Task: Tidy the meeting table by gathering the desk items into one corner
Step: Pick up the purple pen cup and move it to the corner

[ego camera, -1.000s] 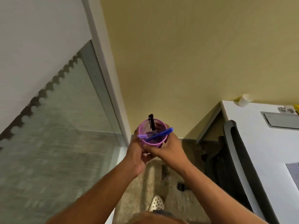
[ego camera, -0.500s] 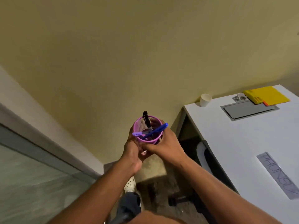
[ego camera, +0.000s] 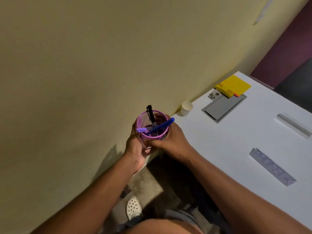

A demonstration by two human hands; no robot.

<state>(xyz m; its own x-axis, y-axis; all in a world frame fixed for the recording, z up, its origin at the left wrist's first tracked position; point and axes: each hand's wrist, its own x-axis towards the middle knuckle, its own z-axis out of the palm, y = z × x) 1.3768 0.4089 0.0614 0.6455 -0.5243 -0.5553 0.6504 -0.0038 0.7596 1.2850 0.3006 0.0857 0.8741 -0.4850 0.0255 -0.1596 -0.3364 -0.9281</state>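
Holding a purple mesh pen cup (ego camera: 152, 127) in the air, both hands wrap it from opposite sides: the left hand (ego camera: 137, 148) cups the lower wall and base with curled fingers, and the right hand (ego camera: 170, 141) grips the side nearer the table, its fingers bent round the far rim. The cup is upright, just off the near corner of the white table (ego camera: 236, 141) and above the floor, not resting on anything. Inside the cup a black pen (ego camera: 150, 114) stands nearly upright against the far wall, a blue pen (ego camera: 161, 126) lies slanted across the mouth with its cap sticking out past the rim toward the table, and a lilac marker (ego camera: 142, 129) pokes over the rim on the side away from the table.

Relative to the cup, a white paper cup (ego camera: 186, 108) stands on the table corner just beyond it, close to the yellow wall. Farther along the table from the cup is a grey recessed hatch (ego camera: 222, 108), with a small metal clip (ego camera: 214, 95) at its wall-side edge and a yellow folder (ego camera: 233, 86) beyond that, overlapping the hatch's far corner. A grey printed strip (ego camera: 271, 167) lies on the table well to the right of the cup. Below the cup, a white perforated shoe (ego camera: 133, 206) shows on the floor
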